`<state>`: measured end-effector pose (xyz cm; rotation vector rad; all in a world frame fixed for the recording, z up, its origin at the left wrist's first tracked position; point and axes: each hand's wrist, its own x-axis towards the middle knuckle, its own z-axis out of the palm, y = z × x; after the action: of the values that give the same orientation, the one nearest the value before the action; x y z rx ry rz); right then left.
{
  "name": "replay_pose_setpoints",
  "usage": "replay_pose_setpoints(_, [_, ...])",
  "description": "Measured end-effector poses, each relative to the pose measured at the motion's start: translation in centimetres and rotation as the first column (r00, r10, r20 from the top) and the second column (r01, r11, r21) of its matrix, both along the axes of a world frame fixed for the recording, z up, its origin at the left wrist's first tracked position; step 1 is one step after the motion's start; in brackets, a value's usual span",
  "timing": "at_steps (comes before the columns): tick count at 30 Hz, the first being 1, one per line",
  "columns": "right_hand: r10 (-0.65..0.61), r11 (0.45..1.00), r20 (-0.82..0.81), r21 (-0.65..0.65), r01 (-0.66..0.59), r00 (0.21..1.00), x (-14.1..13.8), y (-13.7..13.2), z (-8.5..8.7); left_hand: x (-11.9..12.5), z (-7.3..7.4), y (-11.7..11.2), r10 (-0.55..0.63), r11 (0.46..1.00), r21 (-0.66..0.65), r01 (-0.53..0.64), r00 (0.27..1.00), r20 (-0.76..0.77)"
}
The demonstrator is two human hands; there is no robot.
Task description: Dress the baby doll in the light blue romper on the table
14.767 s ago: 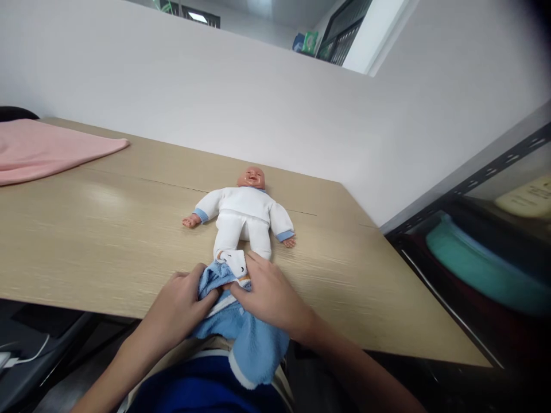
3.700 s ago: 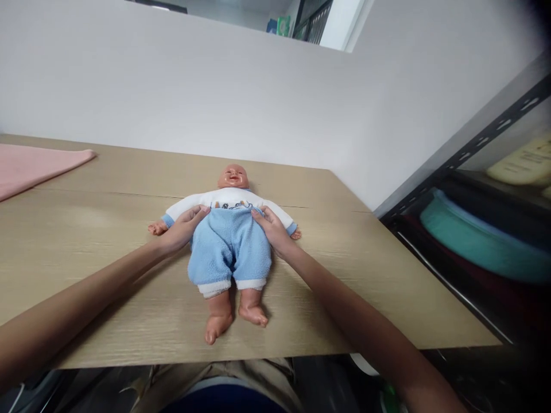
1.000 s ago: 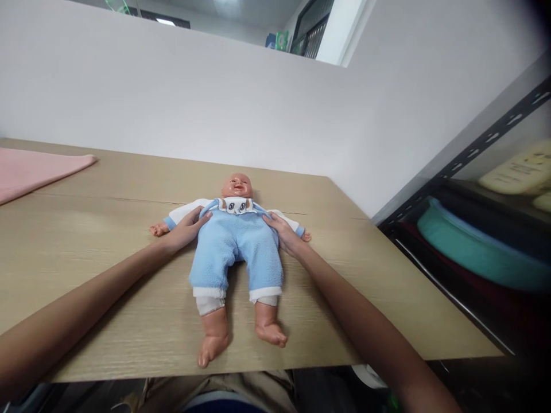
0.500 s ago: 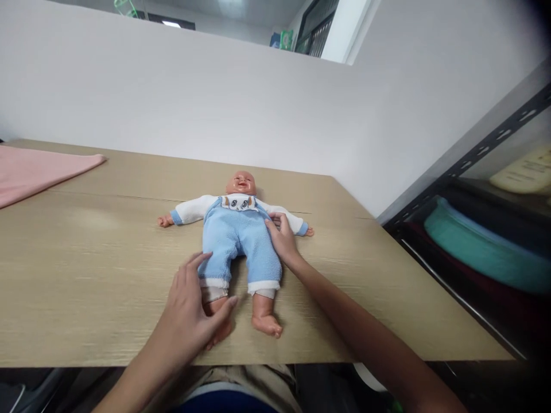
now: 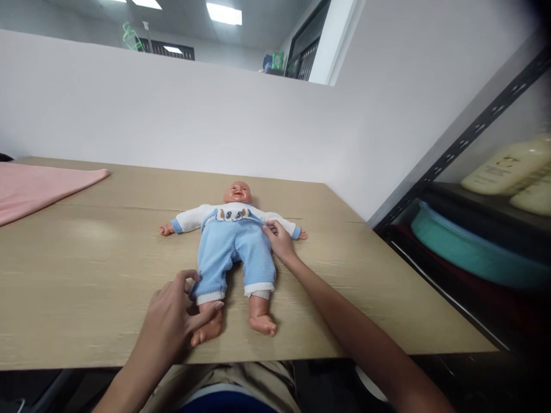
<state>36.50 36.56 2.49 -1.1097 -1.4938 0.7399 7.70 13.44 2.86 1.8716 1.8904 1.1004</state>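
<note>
A baby doll (image 5: pixel 238 193) lies on its back on the wooden table, head toward the wall and feet toward me. It wears a white top with blue cuffs and light blue pants (image 5: pixel 232 244) with white hems; a cartoon animal face shows at the chest. My right hand (image 5: pixel 279 238) pinches the edge of the pants at the waist, on the right side. Around the doll's left-side lower leg, my left hand (image 5: pixel 172 307) is spread, fingers at the pant leg and thumb over the ankle. Its curled fingertips are partly hidden.
A pink cloth (image 5: pixel 38 186) lies at the table's left. On the right, a dark metal shelf (image 5: pixel 456 150) holds a teal basin (image 5: pixel 469 246) and cream-coloured bottles (image 5: pixel 503 169). A white wall (image 5: pixel 206 115) borders the table's far side.
My right fingers have closed on the waist edge of the pants and pull it slightly outward. My left hand has shifted left beside the leg. The camera view has tilted up.
</note>
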Motion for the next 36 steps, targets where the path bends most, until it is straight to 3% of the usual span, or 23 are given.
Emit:
replay_pose_setpoints(3, [0.005,1.0,-0.046,0.006,-0.004,0.999,0.1,0.5,-0.1,-1.6,0.6,0.6,-0.021,1.0,0.017,0.022,0.999,-0.026])
replay_pose_setpoints(6, [-0.013,1.0,-0.06,0.024,0.015,0.998,-0.1,0.8,-0.4,-3.4,2.1,2.6,-0.09,0.992,0.084,0.093,0.995,-0.036])
replay_pose_setpoints(9, [-0.052,0.997,-0.017,0.063,0.053,0.999,-0.2,0.7,-0.7,-4.4,3.5,6.6,-0.125,0.985,0.126,0.12,0.991,0.036])
replay_pose_setpoints(11, [-0.081,0.992,0.027,0.103,0.078,0.996,-0.4,0.4,-0.8,-4.4,3.7,10.0,-0.136,0.989,0.082,0.121,0.969,0.206])
replay_pose_setpoints(13, [-0.105,0.985,0.07,0.144,0.094,0.992,-0.4,0.1,-0.7,-3.9,3.3,13.3,-0.118,0.993,0.033,0.114,0.928,0.352])
replay_pose_setpoints(17, [-0.152,0.971,0.139,0.204,0.122,0.979,-0.3,-0.5,-0.2,-2.9,1.8,18.2,-0.107,0.994,0.025,0.106,0.903,0.415])
replay_pose_setpoints(20, [-0.177,0.962,0.184,0.241,0.13,0.967,-0.2,-1.2,0.2,-2.6,1.0,20.0,-0.119,0.993,0.061,0.102,0.887,0.446])
replay_pose_setpoints(24, [-0.179,0.953,0.227,0.283,0.111,0.957,-0.5,-2.1,1.1,-2.9,0.5,20.7,-0.16,0.987,0.101,0.128,0.875,0.457])
replay_pose_setpoints(28, [-0.169,0.928,0.301,0.37,0.048,0.939,-2.5,-1.5,4.3,-2.6,0.0,20.6,-0.152,0.986,0.125,0.106,0.877,0.456])
replay_pose_setpoints(32, [0.035,0.895,0.478,0.375,-0.24,0.877,-7.2,1.9,9.4,-1.8,-0.2,20.3,-0.143,0.985,0.153,0.08,0.877,0.458])
replay_pose_setpoints(34, [0.189,0.859,0.636,0.261,-0.439,0.748,-10.3,4.5,11.7,-1.5,-0.1,20.0,-0.151,0.983,0.169,0.072,0.841,0.52])
replay_pose_setpoints(36, [0.347,0.779,0.794,0.053,-0.625,0.499,-13.5,7.2,13.2,-1.3,0.1,19.6,-0.178,0.98,0.184,0.08,0.775,0.607])
